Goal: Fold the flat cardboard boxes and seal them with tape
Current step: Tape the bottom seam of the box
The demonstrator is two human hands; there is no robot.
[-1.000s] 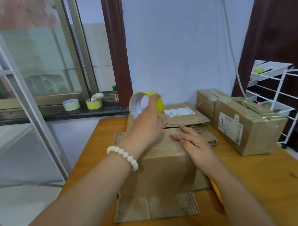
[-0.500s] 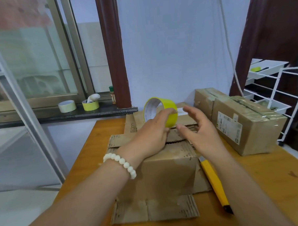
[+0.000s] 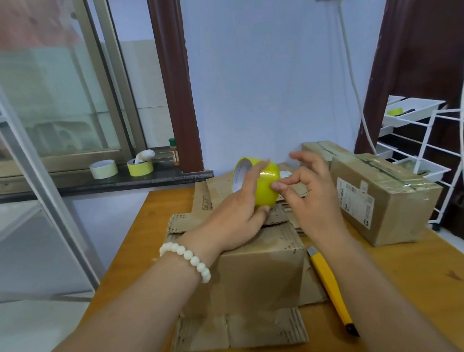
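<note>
A folded brown cardboard box [image 3: 256,276] stands on the wooden table [image 3: 417,295] in front of me, its bottom flaps spread toward me. My left hand [image 3: 238,215], with a white bead bracelet at the wrist, grips a yellow-green tape roll [image 3: 266,185] above the box's far edge. My right hand [image 3: 309,196] is beside the roll, its thumb and forefinger pinching at the roll's outer surface. Flat cardboard pieces [image 3: 215,195] lie behind the box.
A yellow utility knife [image 3: 331,286] lies right of the box. Two taped boxes [image 3: 380,196] sit at the back right, beside a white wire rack [image 3: 437,145]. Two more tape rolls [image 3: 140,166] and a small bottle [image 3: 174,151] stand on the dark windowsill.
My right hand lifted off the box top and came up to the tape roll. My left hand shifted the roll rightward and lower, turning its yellow face toward me.
</note>
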